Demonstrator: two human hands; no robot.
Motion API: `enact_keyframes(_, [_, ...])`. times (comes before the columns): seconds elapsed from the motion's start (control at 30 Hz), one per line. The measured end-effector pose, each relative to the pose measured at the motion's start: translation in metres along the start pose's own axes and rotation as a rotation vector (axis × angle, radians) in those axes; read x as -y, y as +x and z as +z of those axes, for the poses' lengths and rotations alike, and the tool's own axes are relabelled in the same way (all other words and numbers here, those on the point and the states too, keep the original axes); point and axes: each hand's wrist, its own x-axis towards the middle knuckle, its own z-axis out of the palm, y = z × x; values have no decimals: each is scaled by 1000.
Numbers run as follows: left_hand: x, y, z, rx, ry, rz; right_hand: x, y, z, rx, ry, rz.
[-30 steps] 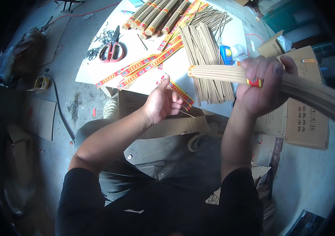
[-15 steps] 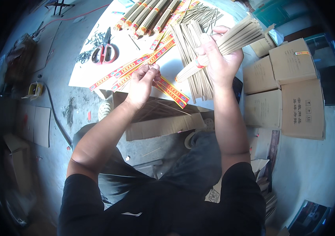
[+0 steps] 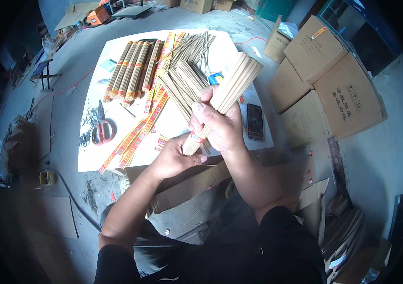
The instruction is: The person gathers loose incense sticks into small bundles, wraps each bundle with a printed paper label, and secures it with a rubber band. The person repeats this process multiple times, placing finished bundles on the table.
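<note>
My right hand [image 3: 225,125] is wrapped round a slanting bundle of thin brown incense sticks [image 3: 239,80], its thumb lying along them. A red and yellow paper band circles the bundle near its lower end. My left hand [image 3: 170,158] cups that lower end, thumb on the near side and some fingers hidden behind it. Behind the hands lies a pile of loose incense sticks [image 3: 189,83] on the white table [image 3: 90,158]. Red and yellow printed paper strips [image 3: 137,135] are spread left of my hands.
Several banded bundles [image 3: 128,71] lie at the table's far left, with red-handled scissors [image 3: 101,130] nearer. A phone [image 3: 255,122] rests by the right edge. Stacked cardboard boxes [image 3: 348,102] stand to the right. An open carton [image 3: 189,189] sits below the table's front edge.
My left hand has moved from over the paper strips to the bundle's lower end. The right hand has brought the bundle nearer and tilted it more upright. The head view has shifted.
</note>
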Motion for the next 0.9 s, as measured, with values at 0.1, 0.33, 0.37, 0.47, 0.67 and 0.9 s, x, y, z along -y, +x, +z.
enact_keyframes(0.1, [4, -2, 20, 16, 155, -235, 24, 1, -9, -6, 108, 86])
enact_keyframes(0.33, [27, -22, 40, -204, 365, -334, 34, 2, -32, -304, 168, 247])
enact_keyframes(0.37, [27, -22, 40, -152, 344, -393, 33, 0, -36, -298, 178, 256])
enact_keyframes(0.47, [36, -22, 24, 48, 177, -464, 27, 1, -50, -197, 307, 273])
enact_keyframes(0.67, [55, -23, 54, -296, 418, -279, 9, -5, -48, -395, 64, 314])
enact_keyframes(0.9, [46, -25, 27, 121, 71, -390, 7, -7, -58, -160, 319, 338])
